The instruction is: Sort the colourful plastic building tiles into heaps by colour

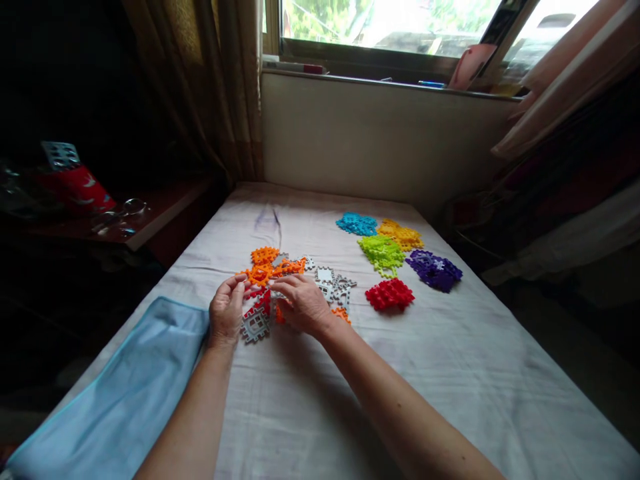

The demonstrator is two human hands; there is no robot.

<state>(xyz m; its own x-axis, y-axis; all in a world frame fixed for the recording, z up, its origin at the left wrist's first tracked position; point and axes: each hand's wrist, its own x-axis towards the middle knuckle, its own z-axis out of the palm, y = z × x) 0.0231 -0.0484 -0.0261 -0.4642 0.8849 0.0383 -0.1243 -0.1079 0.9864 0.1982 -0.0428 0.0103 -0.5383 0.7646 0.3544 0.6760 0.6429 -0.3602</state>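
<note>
My left hand [227, 310] is at the left edge of a mixed pile of plastic interlocking tiles, thumb and fingers pinched at the edge of an orange tile [261, 274]. My right hand [303, 302] reaches over the pile from the right, fingers bent down; what lies under its fingertips is hidden. Between the hands show red tiles [261, 301] and a grey tile [255, 325] with a window pattern. More grey tiles [344, 287] lie just past my right hand, and another orange tile [265, 255] sits at the pile's far side.
Sorted by colour at the right are blue [357, 224], yellow [401, 234], lime green [383, 253], purple [434, 270] and red [390, 295] heaps. A light blue cloth [125, 387] covers the left edge. Eyeglasses [120, 213] rest on the side table. A wall with a window stands behind.
</note>
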